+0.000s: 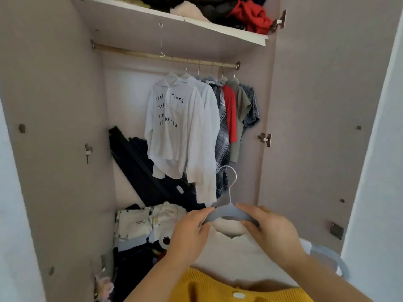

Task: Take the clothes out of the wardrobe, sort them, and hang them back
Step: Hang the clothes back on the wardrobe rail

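**One grey hanger, two hands, in front of the open wardrobe**

The grey hanger point(229, 213) sat at 6 o'clock of the view, hook upright, with one cream garment point(231, 231) under it. The left hand point(189, 234) pinched its left arm and the right hand point(272, 229) grasped its right arm, probably to hold it level while the neckline was fed on. At 12 o'clock the rail point(141, 53) carried six hooked hangers of clothes, bunched at its right end; the bare left part looked kept for more. One folded pile point(135, 223) lay at 8 o'clock, one spare hanger point(327, 256) at 4 o'clock, and one shelf point(218, 29) of heaped clothes topmost.
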The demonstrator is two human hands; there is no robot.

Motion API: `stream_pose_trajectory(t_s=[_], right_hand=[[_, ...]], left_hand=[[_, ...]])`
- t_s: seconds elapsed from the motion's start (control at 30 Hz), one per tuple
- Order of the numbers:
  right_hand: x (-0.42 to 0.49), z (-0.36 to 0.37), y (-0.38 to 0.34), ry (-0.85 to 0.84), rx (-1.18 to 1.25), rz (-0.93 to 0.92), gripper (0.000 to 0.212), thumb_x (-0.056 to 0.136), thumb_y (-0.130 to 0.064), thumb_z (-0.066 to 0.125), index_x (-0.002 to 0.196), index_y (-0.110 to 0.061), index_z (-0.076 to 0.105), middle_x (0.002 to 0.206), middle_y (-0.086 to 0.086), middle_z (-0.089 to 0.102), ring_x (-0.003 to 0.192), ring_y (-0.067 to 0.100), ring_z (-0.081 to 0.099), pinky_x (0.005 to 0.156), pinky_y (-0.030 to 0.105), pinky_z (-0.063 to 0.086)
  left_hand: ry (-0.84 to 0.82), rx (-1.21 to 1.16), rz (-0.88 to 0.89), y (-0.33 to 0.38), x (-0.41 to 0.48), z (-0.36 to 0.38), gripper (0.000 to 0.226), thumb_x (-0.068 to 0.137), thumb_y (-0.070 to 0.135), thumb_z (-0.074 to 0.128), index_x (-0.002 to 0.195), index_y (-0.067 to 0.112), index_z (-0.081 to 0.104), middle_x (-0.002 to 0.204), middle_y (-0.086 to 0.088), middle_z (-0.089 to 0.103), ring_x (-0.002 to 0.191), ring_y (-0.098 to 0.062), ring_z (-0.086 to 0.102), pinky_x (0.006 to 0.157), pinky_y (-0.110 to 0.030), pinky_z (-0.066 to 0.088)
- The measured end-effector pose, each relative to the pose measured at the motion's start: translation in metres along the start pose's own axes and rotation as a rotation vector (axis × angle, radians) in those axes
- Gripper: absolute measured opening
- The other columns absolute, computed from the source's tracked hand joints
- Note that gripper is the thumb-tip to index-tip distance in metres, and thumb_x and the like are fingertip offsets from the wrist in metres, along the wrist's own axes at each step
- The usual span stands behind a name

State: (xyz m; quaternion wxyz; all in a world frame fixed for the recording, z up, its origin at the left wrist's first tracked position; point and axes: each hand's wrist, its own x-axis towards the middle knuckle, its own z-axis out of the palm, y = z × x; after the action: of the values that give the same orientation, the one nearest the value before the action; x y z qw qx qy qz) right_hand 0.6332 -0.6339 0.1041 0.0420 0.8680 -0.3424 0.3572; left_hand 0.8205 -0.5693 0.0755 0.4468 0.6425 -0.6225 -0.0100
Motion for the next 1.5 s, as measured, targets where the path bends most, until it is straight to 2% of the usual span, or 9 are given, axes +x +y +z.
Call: stream_pose_trajectory(t_s=[0.17, 0.3, 0.37, 0.43, 0.53, 0.7, 0.9, 1.27, 1.5], right_hand=[[0.092, 0.055, 0.013, 0.021, 0.023, -0.043, 0.041, 0.089, -0.028, 0.058, 0.127, -0.040, 0.051, 0.104, -0.007, 0.064, 0.089, 0.017, 0.062, 0.063, 0.026, 0.042], [0.161, 0.083, 0.021, 0.053, 0.031, -0.127, 0.052, 0.063, -0.017, 0.084, 0.109, -0.033, 0.065, 0.072, -0.006, 0.064, 0.056, 0.013, 0.062, 0.038, 0.022, 0.042], [0.201, 0.097, 0.026, 0.045, 0.016, -0.155, 0.054, 0.060, -0.016, 0.085, 0.107, -0.033, 0.065, 0.068, -0.009, 0.060, 0.054, 0.012, 0.061, 0.037, 0.017, 0.036], [0.243, 0.104, 0.023, 0.054, 0.012, -0.170, 0.050, 0.072, -0.019, 0.077, 0.116, -0.037, 0.061, 0.073, -0.010, 0.056, 0.066, 0.012, 0.063, 0.043, 0.016, 0.032], [0.311, 0.125, 0.027, 0.059, 0.051, -0.201, 0.044, 0.092, -0.027, 0.050, 0.133, -0.043, 0.044, 0.098, -0.004, 0.057, 0.098, 0.017, 0.058, 0.069, 0.030, 0.043], [0.421, 0.139, 0.019, 0.051, 0.073, -0.284, 0.044, 0.093, -0.024, 0.044, 0.134, -0.041, 0.043, 0.116, 0.000, 0.057, 0.111, 0.021, 0.053, 0.080, 0.030, 0.043], [0.526, 0.149, -0.001, 0.123, 0.070, -0.362, 0.042, 0.091, -0.015, 0.043, 0.129, -0.032, 0.050, 0.119, 0.004, 0.058, 0.111, 0.025, 0.053, 0.084, 0.031, 0.044], [0.687, 0.167, -0.042, 0.264, 0.044, -0.326, 0.037, 0.086, -0.015, 0.051, 0.119, -0.031, 0.058, 0.115, -0.001, 0.062, 0.105, 0.024, 0.056, 0.079, 0.030, 0.046], [0.765, 0.166, -0.066, 0.343, -0.023, -0.259, 0.033, 0.084, -0.010, 0.051, 0.110, -0.026, 0.063, 0.102, 0.004, 0.067, 0.093, 0.029, 0.060, 0.070, 0.030, 0.044]], left_hand=[[0.081, -0.008, -0.019, -0.057, 0.082, -0.004, 0.039, 0.093, 0.015, 0.052, 0.130, 0.025, 0.050, 0.117, 0.016, 0.053, 0.105, 0.006, 0.044, 0.082, 0.007, 0.026], [0.130, -0.004, -0.050, -0.086, 0.144, -0.011, 0.039, 0.093, 0.017, 0.052, 0.132, 0.024, 0.049, 0.127, 0.011, 0.053, 0.114, -0.001, 0.047, 0.096, -0.008, 0.032], [0.152, 0.023, -0.069, -0.099, 0.178, -0.019, 0.040, 0.094, 0.020, 0.050, 0.134, 0.026, 0.047, 0.128, 0.011, 0.052, 0.117, -0.004, 0.047, 0.096, -0.012, 0.033], [0.151, 0.051, -0.066, -0.112, 0.212, -0.031, 0.040, 0.095, 0.021, 0.049, 0.135, 0.028, 0.045, 0.126, 0.013, 0.051, 0.117, -0.006, 0.047, 0.094, -0.013, 0.033], [0.133, 0.080, -0.020, -0.134, 0.265, -0.047, 0.040, 0.094, 0.015, 0.048, 0.132, 0.027, 0.048, 0.125, 0.009, 0.055, 0.114, -0.009, 0.050, 0.098, -0.021, 0.038], [0.243, 0.206, -0.025, -0.161, 0.350, -0.085, 0.042, 0.091, 0.016, 0.050, 0.132, 0.020, 0.049, 0.124, -0.002, 0.059, 0.114, -0.019, 0.053, 0.099, -0.037, 0.042], [0.367, 0.364, -0.032, -0.175, 0.431, -0.136, 0.039, 0.086, 0.011, 0.047, 0.125, 0.015, 0.053, 0.117, -0.005, 0.061, 0.108, -0.023, 0.053, 0.085, -0.023, 0.038], [0.473, 0.537, 0.062, -0.218, 0.566, -0.210, 0.050, 0.091, 0.021, 0.050, 0.140, 0.017, 0.036, 0.140, -0.001, 0.044, 0.128, -0.018, 0.038, 0.100, -0.021, 0.025], [0.493, 0.520, 0.138, -0.252, 0.621, -0.252, 0.046, 0.086, 0.023, 0.054, 0.131, 0.024, 0.043, 0.126, -0.001, 0.052, 0.118, -0.020, 0.048, 0.096, -0.029, 0.039]])
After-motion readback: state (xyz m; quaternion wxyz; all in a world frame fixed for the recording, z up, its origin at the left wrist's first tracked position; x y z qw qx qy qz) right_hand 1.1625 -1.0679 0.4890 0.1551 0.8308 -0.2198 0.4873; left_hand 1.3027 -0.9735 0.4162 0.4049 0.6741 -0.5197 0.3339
